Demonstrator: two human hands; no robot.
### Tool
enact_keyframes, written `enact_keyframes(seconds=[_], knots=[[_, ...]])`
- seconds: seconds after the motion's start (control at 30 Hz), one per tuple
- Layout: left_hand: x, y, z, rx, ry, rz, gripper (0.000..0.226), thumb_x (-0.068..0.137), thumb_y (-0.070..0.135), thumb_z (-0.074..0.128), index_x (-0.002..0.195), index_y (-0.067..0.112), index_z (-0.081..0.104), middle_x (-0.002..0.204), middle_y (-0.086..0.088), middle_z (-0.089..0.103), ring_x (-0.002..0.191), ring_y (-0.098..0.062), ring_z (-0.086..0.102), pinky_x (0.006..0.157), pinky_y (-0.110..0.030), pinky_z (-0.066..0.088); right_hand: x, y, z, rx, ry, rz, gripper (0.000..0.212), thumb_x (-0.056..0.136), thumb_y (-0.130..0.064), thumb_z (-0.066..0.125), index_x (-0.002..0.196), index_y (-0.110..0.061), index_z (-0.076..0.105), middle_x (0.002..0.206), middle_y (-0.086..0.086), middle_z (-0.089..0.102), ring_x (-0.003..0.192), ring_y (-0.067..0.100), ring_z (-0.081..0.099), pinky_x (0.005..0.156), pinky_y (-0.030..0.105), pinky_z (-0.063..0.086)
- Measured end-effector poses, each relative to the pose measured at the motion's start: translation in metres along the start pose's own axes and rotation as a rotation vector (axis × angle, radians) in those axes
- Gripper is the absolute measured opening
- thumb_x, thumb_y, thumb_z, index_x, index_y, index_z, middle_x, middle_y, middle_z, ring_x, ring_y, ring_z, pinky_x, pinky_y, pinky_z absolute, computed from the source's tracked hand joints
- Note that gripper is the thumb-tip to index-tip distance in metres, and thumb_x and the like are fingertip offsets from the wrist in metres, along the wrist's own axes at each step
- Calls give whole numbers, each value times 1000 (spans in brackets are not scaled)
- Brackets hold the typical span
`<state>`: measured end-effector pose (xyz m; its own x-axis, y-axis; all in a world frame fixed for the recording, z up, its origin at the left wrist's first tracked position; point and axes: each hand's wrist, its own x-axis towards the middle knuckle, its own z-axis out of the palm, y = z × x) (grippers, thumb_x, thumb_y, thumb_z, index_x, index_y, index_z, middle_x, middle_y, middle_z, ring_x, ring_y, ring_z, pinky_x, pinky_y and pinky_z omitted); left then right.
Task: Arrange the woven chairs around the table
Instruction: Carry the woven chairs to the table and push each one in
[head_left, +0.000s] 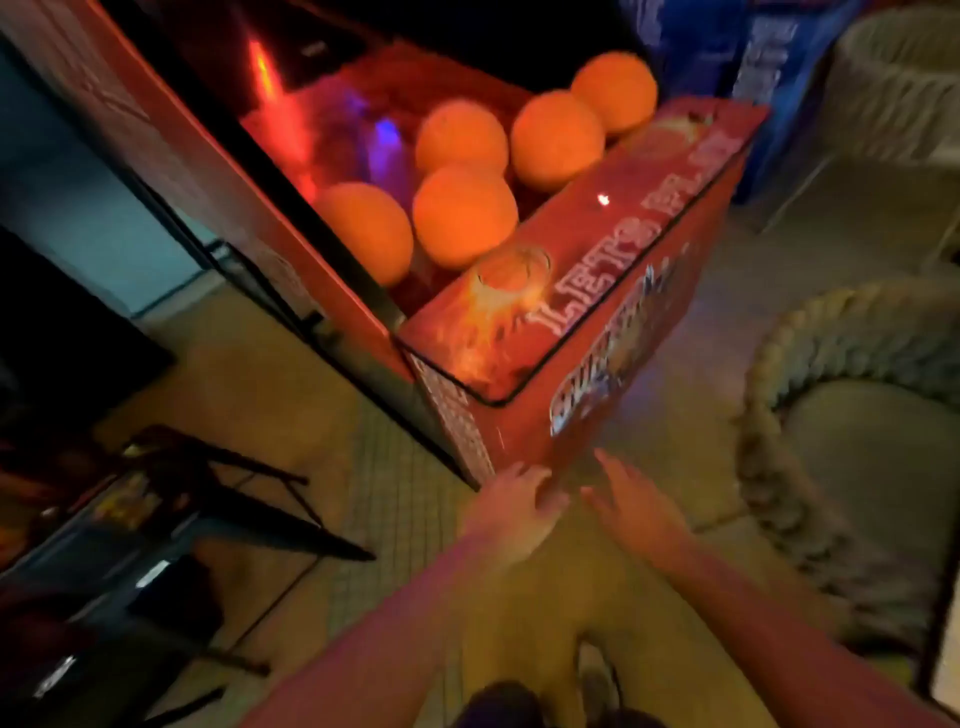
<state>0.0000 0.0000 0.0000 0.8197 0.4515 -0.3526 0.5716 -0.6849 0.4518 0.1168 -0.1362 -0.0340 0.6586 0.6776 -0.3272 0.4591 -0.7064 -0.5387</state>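
A pale woven chair (810, 452) with a thick rope-like rim and a grey seat cushion stands at the right, close to me. A second woven chair (893, 98) sits farther back at the upper right. Both arms reach forward over the tiled floor. My left hand (511, 512) hangs with fingers spread and nothing in it, near the corner of a red arcade machine. My right hand (636, 506) is beside it, open and empty, to the left of the near chair and apart from it. No table is in view.
A red basketball arcade machine (597, 291) holding several orange balls (465, 215) fills the middle. A dark stand with splayed legs (249, 499) and another machine sit at the left. Blue machines (727, 62) stand at the back. Tiled floor (395, 519) lies below my hands.
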Motion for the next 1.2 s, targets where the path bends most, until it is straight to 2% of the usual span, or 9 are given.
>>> enact_keyframes(seconds=[0.1, 0.17, 0.23, 0.4, 0.53, 0.63, 0.87, 1.03, 1.2], knots=[[-10, -20, 23, 122, -104, 38, 58, 86, 61, 39, 133, 30, 48, 142, -1, 50, 127, -23, 50, 101, -38, 43, -40, 12, 41, 60, -25, 172, 63, 95, -41, 46, 148, -14, 28, 147, 16, 43, 129, 35, 48, 103, 44, 42], [-18, -38, 42, 168, -231, 96, 61, 86, 61, 40, 136, 26, 47, 143, -3, 50, 127, -24, 51, 102, -38, 44, -75, 21, 70, 116, -37, 318, 63, 94, -43, 44, 149, -17, 26, 147, 15, 43, 130, 35, 46, 101, 44, 42], [-27, -50, 59, 239, -316, 176, 63, 87, 59, 42, 138, 22, 46, 144, -4, 49, 128, -24, 49, 103, -37, 42, -112, 27, 99, 149, -34, 422, 64, 95, -45, 42, 150, -18, 25, 146, 15, 43, 131, 36, 44, 101, 45, 42], [-57, -51, 101, 412, -550, 355, 65, 86, 61, 44, 141, 27, 42, 152, 0, 40, 137, -21, 39, 108, -39, 38, -208, 33, 166, 293, -23, 719, 61, 95, -44, 42, 149, -19, 27, 145, 15, 45, 131, 37, 44, 101, 45, 41], [-83, -32, 132, 531, -644, 506, 65, 85, 61, 45, 142, 29, 40, 155, -2, 34, 141, -21, 34, 109, -37, 33, -272, 34, 204, 438, 89, 919, 62, 94, -47, 44, 148, -18, 30, 146, 13, 45, 131, 36, 45, 103, 44, 41], [-117, -8, 160, 618, -721, 671, 65, 84, 61, 45, 142, 31, 39, 156, 0, 32, 140, -21, 34, 108, -39, 33, -327, 32, 230, 571, 231, 1100, 63, 93, -47, 44, 148, -18, 30, 148, 12, 43, 132, 35, 44, 102, 44, 42], [-220, 33, 232, 933, -826, 1193, 62, 86, 57, 46, 141, 28, 40, 145, 1, 44, 132, -22, 41, 107, -41, 34, -451, 13, 298, 863, 582, 1467, 62, 93, -50, 41, 146, -19, 32, 147, 11, 43, 132, 30, 45, 103, 44, 42], [-313, 46, 279, 1051, -845, 1443, 60, 87, 56, 46, 140, 28, 41, 142, 2, 46, 130, -21, 43, 106, -40, 37, -538, -16, 360, 1050, 774, 1647, 62, 95, -49, 40, 146, -15, 32, 148, 12, 43, 135, 30, 42, 108, 44, 37], [-423, 52, 325, 1052, -822, 1621, 58, 86, 56, 46, 136, 27, 45, 137, 1, 50, 128, -21, 43, 103, -38, 36, -626, -44, 413, 1089, 879, 1761, 62, 95, -49, 39, 147, -16, 32, 148, 10, 44, 135, 28, 42, 109, 44, 38]])
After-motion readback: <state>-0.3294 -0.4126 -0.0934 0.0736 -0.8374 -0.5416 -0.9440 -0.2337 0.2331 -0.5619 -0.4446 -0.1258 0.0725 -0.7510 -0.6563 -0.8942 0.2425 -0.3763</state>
